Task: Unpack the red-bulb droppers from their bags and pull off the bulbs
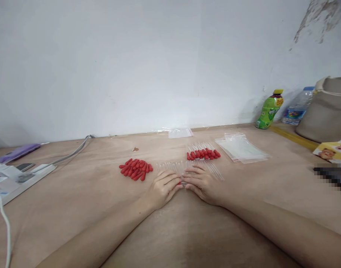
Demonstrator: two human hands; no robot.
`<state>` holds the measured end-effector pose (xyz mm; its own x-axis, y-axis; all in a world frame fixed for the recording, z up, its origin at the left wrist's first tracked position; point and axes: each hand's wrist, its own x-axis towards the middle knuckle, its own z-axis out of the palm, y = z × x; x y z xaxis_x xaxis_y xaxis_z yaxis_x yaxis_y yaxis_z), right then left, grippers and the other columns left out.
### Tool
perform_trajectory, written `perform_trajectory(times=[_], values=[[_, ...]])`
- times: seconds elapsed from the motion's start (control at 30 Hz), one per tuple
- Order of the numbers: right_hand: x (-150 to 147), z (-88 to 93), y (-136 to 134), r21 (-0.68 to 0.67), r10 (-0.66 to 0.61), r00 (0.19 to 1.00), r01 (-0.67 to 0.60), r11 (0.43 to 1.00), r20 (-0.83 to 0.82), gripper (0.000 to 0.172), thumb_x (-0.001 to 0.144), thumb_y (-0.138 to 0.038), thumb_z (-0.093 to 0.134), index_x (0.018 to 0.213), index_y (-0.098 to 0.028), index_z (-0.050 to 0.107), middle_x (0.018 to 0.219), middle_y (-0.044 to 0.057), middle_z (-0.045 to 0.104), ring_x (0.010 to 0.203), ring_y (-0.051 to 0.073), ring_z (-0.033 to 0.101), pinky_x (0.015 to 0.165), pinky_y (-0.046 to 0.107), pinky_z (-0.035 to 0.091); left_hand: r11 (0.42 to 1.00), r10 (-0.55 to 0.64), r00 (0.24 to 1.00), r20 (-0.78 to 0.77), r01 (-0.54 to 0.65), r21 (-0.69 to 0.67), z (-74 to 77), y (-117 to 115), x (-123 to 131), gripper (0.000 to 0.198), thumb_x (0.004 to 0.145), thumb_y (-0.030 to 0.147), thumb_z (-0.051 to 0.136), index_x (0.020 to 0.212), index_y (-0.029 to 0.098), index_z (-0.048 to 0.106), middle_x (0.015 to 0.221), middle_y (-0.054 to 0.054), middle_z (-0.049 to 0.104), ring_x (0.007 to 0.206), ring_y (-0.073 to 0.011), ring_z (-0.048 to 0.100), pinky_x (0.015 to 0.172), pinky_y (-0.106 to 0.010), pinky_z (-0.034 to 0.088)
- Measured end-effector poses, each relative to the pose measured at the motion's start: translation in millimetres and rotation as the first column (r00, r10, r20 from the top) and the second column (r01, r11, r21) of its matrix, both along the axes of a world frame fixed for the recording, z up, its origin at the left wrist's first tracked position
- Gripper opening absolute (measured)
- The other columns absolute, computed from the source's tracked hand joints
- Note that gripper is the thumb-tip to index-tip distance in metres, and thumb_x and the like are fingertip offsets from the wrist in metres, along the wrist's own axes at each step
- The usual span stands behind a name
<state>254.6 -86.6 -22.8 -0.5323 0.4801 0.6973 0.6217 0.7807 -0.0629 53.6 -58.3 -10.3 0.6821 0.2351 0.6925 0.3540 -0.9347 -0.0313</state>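
My left hand [165, 188] pinches a red rubber dropper bulb [179, 183], only a bit of which shows. Fingertip to fingertip with it, my right hand [205, 186] is closed on a thin clear dropper tube [184, 182], mostly hidden by the fingers. Just beyond both hands lies a row of clear tubes [170, 166], partly covered by them. A pile of loose red bulbs [135, 168] sits to the left. Behind my right hand, droppers with red bulbs fitted [203, 153] lie side by side, tubes pointing to the wall.
Clear zip bags [243, 148] are stacked at the right, and another bag [180, 133] lies by the wall. A green bottle [270, 109], a water bottle [298, 106] and a grey bucket [325, 111] stand at the far right. On the left are a power strip [33, 181] and cables.
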Motion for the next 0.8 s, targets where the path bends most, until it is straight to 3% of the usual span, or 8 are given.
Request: perform_trajectory(times=[0.2, 0.8], values=[[-3.3, -1.2, -1.3, -0.014, 0.099, 0.994, -0.099, 0.995, -0.037, 0.020, 0.086, -0.019, 0.042, 0.095, -0.016, 0.060, 0.095, 0.007, 0.066, 0.093, 0.015, 0.059, 0.091, 0.033, 0.046, 1.000, -0.008, 0.997, -0.077, 0.010, 0.017, 5.7, -4.5, 0.2, 0.017, 0.082, 0.017, 0.050, 0.096, 0.016, 0.058, 0.095, -0.007, 0.067, 0.093, -0.0166, 0.059, 0.086, -0.033, 0.043], [2.8, -0.7, -6.9, 0.146, 0.085, 0.995, -0.093, 0.985, 0.061, 0.019, 0.085, -0.012, 0.043, 0.093, -0.012, 0.061, 0.101, 0.012, 0.064, 0.106, 0.018, 0.053, 0.098, 0.037, 0.042, 0.996, -0.015, 0.993, -0.113, 0.005, -0.085, 5.8, -7.5, -3.7, 0.014, 0.083, 0.017, 0.048, 0.092, 0.017, 0.058, 0.094, -0.005, 0.067, 0.093, -0.0152, 0.059, 0.090, -0.033, 0.038]])
